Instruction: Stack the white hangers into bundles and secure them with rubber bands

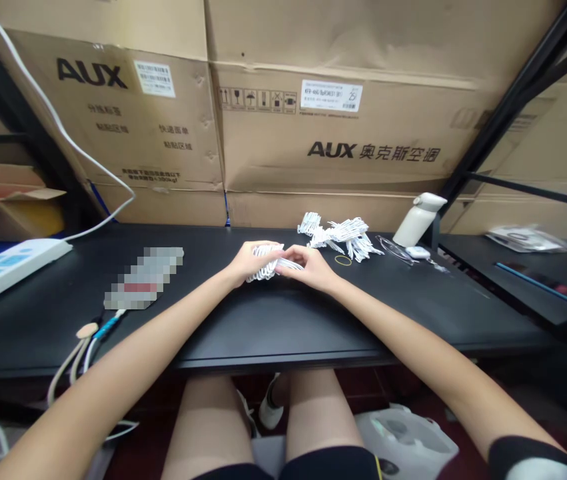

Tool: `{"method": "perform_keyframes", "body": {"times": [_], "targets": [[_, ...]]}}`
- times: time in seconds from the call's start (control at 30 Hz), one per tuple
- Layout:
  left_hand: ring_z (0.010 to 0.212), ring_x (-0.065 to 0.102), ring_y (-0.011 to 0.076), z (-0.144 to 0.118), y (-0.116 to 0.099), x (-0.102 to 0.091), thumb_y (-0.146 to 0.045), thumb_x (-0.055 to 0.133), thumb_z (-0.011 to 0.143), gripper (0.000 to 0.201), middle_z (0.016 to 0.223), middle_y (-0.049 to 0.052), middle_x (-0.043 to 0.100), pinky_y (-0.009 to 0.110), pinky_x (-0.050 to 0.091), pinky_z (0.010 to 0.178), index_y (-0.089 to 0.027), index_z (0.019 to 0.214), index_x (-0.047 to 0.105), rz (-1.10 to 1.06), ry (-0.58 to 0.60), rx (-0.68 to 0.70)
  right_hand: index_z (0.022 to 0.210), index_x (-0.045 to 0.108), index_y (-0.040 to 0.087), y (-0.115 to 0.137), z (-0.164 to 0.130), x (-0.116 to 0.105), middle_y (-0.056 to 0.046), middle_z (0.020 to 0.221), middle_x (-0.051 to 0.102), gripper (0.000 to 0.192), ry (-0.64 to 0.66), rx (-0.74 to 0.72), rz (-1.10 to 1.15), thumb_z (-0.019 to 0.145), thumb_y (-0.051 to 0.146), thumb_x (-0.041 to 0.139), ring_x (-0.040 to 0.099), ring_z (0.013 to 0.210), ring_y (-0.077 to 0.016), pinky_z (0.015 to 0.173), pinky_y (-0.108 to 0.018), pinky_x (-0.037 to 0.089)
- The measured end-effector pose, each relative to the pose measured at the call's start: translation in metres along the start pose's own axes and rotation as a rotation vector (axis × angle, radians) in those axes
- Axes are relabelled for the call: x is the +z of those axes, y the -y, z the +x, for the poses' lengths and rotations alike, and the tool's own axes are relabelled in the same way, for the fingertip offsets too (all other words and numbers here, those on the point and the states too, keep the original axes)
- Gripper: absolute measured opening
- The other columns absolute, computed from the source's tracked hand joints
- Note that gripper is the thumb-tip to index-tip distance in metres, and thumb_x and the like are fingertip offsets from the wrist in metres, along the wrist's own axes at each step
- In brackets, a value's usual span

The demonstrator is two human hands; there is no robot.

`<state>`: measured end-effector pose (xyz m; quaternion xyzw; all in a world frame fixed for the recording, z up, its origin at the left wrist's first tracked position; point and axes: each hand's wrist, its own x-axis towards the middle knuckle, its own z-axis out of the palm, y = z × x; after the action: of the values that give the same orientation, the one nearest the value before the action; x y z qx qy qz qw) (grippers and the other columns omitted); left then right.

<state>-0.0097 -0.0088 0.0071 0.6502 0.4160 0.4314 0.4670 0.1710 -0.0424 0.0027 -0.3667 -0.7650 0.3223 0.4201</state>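
Both of my hands meet over the middle of the black table (pixel 273 320). My left hand (pixel 247 261) grips a bundle of small white plastic pieces (pixel 266 261). My right hand (pixel 312 265) pinches the right end of the same bundle. A loose pile of the same white pieces (pixel 340 235) lies on the table just beyond my right hand. A yellow rubber band (pixel 343 261) lies flat next to that pile.
Large cardboard boxes (pixel 323 133) stand along the back of the table. A white power strip (pixel 3 267) lies at the left, cables (pixel 83 340) hang off the front edge. A white bottle (pixel 416 219) and a small white device (pixel 417 252) sit at the right.
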Motion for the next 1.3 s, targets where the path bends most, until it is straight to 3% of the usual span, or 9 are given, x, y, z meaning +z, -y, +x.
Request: {"method": "perform_keyframes", "body": {"times": [0.17, 0.3, 0.6, 0.83, 1.1, 1.3], "targets": [[0.083, 0.067, 0.0240, -0.001, -0.003, 0.001, -0.047, 0.079, 0.058, 0.048, 0.092, 0.011, 0.072, 0.034, 0.052, 0.076, -0.014, 0.093, 0.072, -0.132, -0.001, -0.078, 0.100, 0.058, 0.017, 0.002, -0.001, 0.004, -0.002, 0.083, 0.066, 0.042, -0.102, -0.114, -0.124, 0.069, 0.041, 0.072, 0.061, 0.074, -0.0164, 0.071, -0.029, 0.048], [0.083, 0.067, 0.0237, -0.002, -0.005, 0.002, -0.047, 0.077, 0.061, 0.047, 0.092, 0.012, 0.072, 0.033, 0.051, 0.074, -0.012, 0.093, 0.072, -0.159, 0.044, -0.065, 0.100, 0.057, 0.018, 0.005, -0.002, 0.008, -0.005, 0.093, 0.067, 0.041, -0.146, -0.189, -0.197, 0.070, 0.040, 0.072, 0.062, 0.085, -0.0187, 0.078, -0.031, 0.047], [0.088, 0.067, 0.0238, -0.003, -0.002, 0.001, -0.045, 0.076, 0.064, 0.047, 0.095, 0.011, 0.072, 0.034, 0.051, 0.079, -0.013, 0.098, 0.070, -0.163, 0.151, -0.075, 0.098, 0.054, 0.018, 0.001, -0.003, 0.013, -0.005, 0.094, 0.066, 0.042, -0.116, -0.151, -0.175, 0.068, 0.040, 0.073, 0.063, 0.084, -0.0187, 0.076, -0.031, 0.049], [0.083, 0.068, 0.0238, 0.000, 0.002, 0.001, -0.044, 0.078, 0.061, 0.046, 0.091, 0.010, 0.072, 0.035, 0.052, 0.077, -0.014, 0.095, 0.070, -0.181, 0.092, -0.088, 0.104, 0.054, 0.017, 0.001, -0.002, 0.011, -0.007, 0.099, 0.066, 0.045, -0.080, -0.200, -0.158, 0.068, 0.038, 0.073, 0.064, 0.090, -0.0197, 0.081, -0.032, 0.049], [0.087, 0.067, 0.0257, -0.002, 0.000, 0.001, -0.047, 0.080, 0.057, 0.054, 0.097, 0.012, 0.071, 0.037, 0.053, 0.078, -0.013, 0.099, 0.070, -0.192, 0.061, -0.087, 0.095, 0.055, 0.018, -0.001, -0.002, 0.011, -0.004, 0.090, 0.065, 0.033, -0.109, -0.167, -0.070, 0.073, 0.037, 0.069, 0.063, 0.081, -0.0173, 0.076, -0.031, 0.050], [0.089, 0.066, 0.0253, -0.003, 0.000, 0.001, -0.047, 0.080, 0.056, 0.056, 0.096, 0.011, 0.071, 0.035, 0.051, 0.079, -0.013, 0.100, 0.070, 0.003, 0.025, 0.025, 0.092, 0.051, 0.019, -0.007, -0.001, 0.010, -0.001, 0.085, 0.063, 0.032, -0.084, -0.119, -0.009, 0.071, 0.034, 0.069, 0.062, 0.074, -0.0149, 0.071, -0.029, 0.050]]}}
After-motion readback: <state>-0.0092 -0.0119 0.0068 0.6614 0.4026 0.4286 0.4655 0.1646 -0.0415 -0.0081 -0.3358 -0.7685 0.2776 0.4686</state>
